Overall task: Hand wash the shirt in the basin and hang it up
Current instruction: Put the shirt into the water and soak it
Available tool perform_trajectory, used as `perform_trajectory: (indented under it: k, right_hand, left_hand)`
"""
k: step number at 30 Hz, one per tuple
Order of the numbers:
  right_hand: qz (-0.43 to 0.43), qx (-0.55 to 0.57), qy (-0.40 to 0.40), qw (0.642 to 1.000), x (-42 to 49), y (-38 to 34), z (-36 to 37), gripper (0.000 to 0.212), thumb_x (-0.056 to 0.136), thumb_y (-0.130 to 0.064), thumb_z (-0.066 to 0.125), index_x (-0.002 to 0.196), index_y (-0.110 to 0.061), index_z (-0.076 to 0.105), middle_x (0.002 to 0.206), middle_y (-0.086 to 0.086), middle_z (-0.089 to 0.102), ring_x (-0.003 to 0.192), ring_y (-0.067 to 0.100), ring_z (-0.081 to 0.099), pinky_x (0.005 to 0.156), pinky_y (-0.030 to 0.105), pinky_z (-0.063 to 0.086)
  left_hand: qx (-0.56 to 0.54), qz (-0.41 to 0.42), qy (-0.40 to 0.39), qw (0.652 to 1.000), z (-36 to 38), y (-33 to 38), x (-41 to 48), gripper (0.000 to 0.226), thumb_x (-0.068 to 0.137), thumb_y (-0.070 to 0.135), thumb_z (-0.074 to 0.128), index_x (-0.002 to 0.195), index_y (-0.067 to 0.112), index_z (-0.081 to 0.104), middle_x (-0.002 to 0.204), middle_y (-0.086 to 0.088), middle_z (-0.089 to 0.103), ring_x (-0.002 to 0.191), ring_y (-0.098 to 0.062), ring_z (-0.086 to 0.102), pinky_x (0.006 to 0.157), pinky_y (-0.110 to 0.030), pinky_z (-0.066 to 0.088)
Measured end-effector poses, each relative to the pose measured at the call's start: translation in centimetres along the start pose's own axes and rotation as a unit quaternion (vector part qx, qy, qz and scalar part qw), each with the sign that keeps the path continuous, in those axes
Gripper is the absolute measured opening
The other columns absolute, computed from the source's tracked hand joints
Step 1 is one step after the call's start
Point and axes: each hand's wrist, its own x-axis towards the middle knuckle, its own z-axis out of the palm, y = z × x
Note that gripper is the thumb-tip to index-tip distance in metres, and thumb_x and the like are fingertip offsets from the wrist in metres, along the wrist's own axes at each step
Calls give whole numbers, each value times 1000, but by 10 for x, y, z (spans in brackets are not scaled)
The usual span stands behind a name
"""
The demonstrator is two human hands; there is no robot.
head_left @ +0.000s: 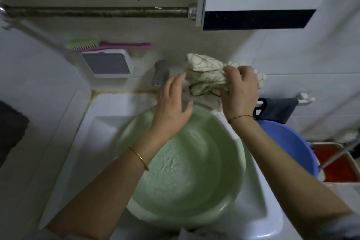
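White tiled corner: a green basin (224,197) of water fills the sink (109,122), tap (160,72) at its far rim, blue tub (288,138) close on the right. My right hand (240,91) clenches the bunched cream shirt (204,72), green-looped, above the basin's far rim; my left hand (173,101), fingers spread and holding nothing, hovers just beside the cloth.

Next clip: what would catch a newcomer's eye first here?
The pale green basin of water fills the centre, set in a white sink. Above its far rim, the right hand grips a bunched cream patterned shirt while the open left hand hovers beside it. A blue basin sits at right.
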Motion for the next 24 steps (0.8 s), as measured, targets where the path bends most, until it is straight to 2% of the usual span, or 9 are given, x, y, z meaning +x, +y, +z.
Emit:
perform_trajectory:
  k: [3,6,10,12,13,15,19,21,24]
  right_hand:
    - [-56,21,-89,994,-13,-33,-29,51,58,-1,71,106,-13,63,93,15,54,81,36,54,54,28,35]
    - [-8,56,-290,955,-31,-45,-31,45,74,-18,69,117,-16,58,104,10,49,91,32,53,64,32,41]
    - [16,44,-501,864,-70,-48,-2,48,81,-36,66,125,-20,53,115,8,49,102,29,55,84,34,47]
    - [35,40,-573,818,-90,-45,17,55,82,-37,65,132,-22,48,122,9,48,111,29,54,94,35,45]
    - [41,30,-600,798,-97,-42,25,58,84,-36,64,136,-22,44,127,11,47,115,29,52,97,36,44]
    - [53,-8,-620,782,-101,-35,36,59,87,-35,59,140,-20,38,134,13,41,121,33,47,100,41,43]
    - [67,-91,-550,827,-100,-26,46,46,93,-13,45,138,-17,36,133,13,40,119,32,44,89,43,48]
    - [59,-86,-531,841,-106,-28,52,44,93,-12,43,137,-16,39,132,12,42,119,31,44,89,42,47]
    - [-34,-59,-540,839,-135,-32,65,42,95,-21,42,138,-22,40,139,8,41,127,30,37,99,41,38]
  left_hand:
    - [-106,-59,35,992,-5,-2,-9,72,78,40,56,136,2,33,120,-21,46,98,-35,56,80,-39,52]
    - [-91,-118,23,989,-12,-23,-36,70,70,42,55,131,13,38,116,-15,52,93,-36,58,75,-41,53]
    - [-45,-210,-133,968,-20,-48,-72,54,68,40,65,118,29,46,109,-4,65,94,-25,64,79,-37,53]
    - [63,-216,-205,953,-16,-59,-87,51,77,25,66,125,17,49,112,-10,63,101,-29,60,79,-30,48]
    - [113,-212,-223,945,-14,-64,-94,51,79,22,64,126,13,49,115,-12,60,105,-32,57,82,-31,45]
    - [187,-207,-247,928,-11,-72,-103,49,80,25,61,127,13,49,120,-14,54,112,-33,50,93,-35,42]
    - [262,-168,-240,919,-2,-77,-114,43,86,32,54,127,21,51,128,-7,47,118,-29,41,101,-36,33]
    - [274,-157,-266,911,5,-75,-115,47,91,39,46,136,28,41,143,-6,35,129,-28,31,105,-38,28]
    - [303,-169,-337,875,22,-76,-113,52,99,43,29,148,32,16,158,-6,7,143,-29,9,114,-50,13]
